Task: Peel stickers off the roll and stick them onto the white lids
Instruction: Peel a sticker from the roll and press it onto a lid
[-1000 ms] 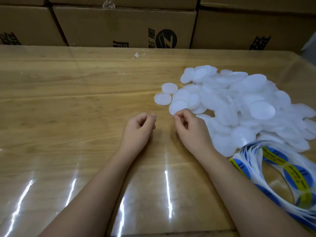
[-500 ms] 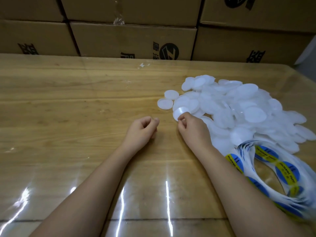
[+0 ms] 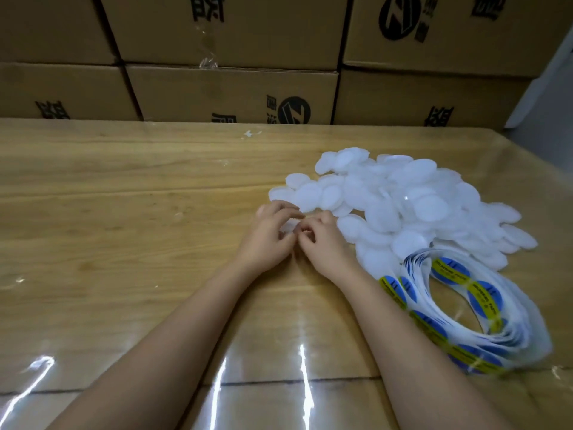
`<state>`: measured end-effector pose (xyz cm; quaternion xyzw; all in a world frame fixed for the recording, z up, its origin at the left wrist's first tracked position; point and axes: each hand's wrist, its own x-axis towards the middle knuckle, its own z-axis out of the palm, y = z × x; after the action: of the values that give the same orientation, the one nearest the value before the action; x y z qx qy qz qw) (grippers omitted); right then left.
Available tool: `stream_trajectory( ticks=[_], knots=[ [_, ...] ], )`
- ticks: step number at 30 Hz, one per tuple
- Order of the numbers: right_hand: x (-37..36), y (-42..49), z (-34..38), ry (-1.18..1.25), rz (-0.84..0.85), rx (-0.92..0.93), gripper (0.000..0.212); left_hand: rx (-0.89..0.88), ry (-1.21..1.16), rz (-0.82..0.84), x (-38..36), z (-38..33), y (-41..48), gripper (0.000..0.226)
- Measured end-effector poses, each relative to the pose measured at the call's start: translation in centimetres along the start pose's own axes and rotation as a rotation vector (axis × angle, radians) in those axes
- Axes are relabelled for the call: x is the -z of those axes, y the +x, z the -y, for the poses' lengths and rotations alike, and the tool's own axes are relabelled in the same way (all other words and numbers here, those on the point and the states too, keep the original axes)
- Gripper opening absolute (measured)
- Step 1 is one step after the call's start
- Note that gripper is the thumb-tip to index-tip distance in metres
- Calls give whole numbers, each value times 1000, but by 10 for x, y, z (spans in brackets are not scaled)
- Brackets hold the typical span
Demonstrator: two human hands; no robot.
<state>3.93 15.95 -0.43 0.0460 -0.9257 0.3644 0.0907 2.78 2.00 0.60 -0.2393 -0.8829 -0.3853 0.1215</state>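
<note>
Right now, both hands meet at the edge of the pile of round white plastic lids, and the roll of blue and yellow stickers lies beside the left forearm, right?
Wrong side: the head view shows the roll of blue and yellow stickers beside the right forearm. The rest holds.

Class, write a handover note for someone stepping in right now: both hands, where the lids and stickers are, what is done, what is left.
Hands: the left hand and right hand both pinch one white lid between them.
Things: the lid pile lies right of the hands; the sticker roll is nearer, untouched.
Done: no stickered lid visible.
Left: peel a sticker, stick it on, repeat.
</note>
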Motion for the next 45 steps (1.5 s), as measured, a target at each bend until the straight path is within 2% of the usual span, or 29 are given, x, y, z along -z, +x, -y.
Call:
stream_trajectory(
  ticks=[2, 4, 6, 8, 11, 13, 14, 15, 16, 17, 21, 23, 25, 27, 28, 30, 31, 33, 36, 38, 43, 45],
  knots=[
    [9, -6, 10, 245, 84, -70, 10, -31, 12, 37, 9, 6, -12, 42],
    [21, -12, 22, 440, 180, -126, 12, 9, -32, 21, 13, 10, -21, 33],
    [34, -19, 36, 462, 214, -153, 10, 57, -89, -4, 14, 11, -25, 25],
    [52, -35, 43, 266, 135, -94, 17, 68, -109, -3, 14, 12, -27, 17],
    [96, -85, 38, -156, -200, 33, 25, 124, -189, -16, 16, 15, -28, 12],
    [129, -121, 26, -428, -297, -71, 38, 162, -254, -26, 17, 15, -26, 19],
    [141, -135, 18, -590, -207, -171, 47, 180, -286, -33, 18, 14, -26, 21],
    [148, -145, 12, -743, -48, -273, 54, 197, -310, -42, 18, 13, -25, 22],
    [152, -152, 6, -838, 100, -321, 54, 216, -334, -53, 19, 13, -24, 22],
    [151, -156, 3, -851, 175, -314, 48, 236, -362, -67, 19, 13, -24, 20],
    [138, -164, 4, -818, 224, -125, 16, 343, -520, -138, 22, 13, -22, 11],
    [129, -167, 15, -817, 217, -105, 18, 391, -608, -166, 24, 13, -22, 7],
    [121, -170, 24, -735, 184, 14, 24, 426, -695, -210, 26, 15, -21, 5],
    [108, -170, 45, -684, 50, 251, 26, 459, -743, -292, 31, 20, -19, 6],
    [96, -168, 48, -694, 15, 360, 7, 466, -754, -346, 35, 23, -18, 8],
    [75, -155, 69, -684, 78, 425, 35, 459, -767, -468, 45, 29, -13, 14],
    [62, -144, 75, -662, 109, 429, 38, 454, -767, -522, 50, 33, -11, 17],
    [39, -114, 86, -679, 147, 460, 33, 474, -770, -606, 63, 42, -10, 18],
    [10, -57, 87, -758, 296, 476, 15, 542, -779, -734, 79, 62, -12, 17],
    [-3, -18, 75, -728, 313, 421, 13, 557, -792, -815, 83, 73, -13, 17],
    [-7, 67, 44, -760, 248, 226, 12, 596, -867, -791, 71, 76, -1, 17],
    [1, 93, 33, -797, 224, 161, 20, 621, -902, -741, 63, 71, 9, 16]
  ],
)
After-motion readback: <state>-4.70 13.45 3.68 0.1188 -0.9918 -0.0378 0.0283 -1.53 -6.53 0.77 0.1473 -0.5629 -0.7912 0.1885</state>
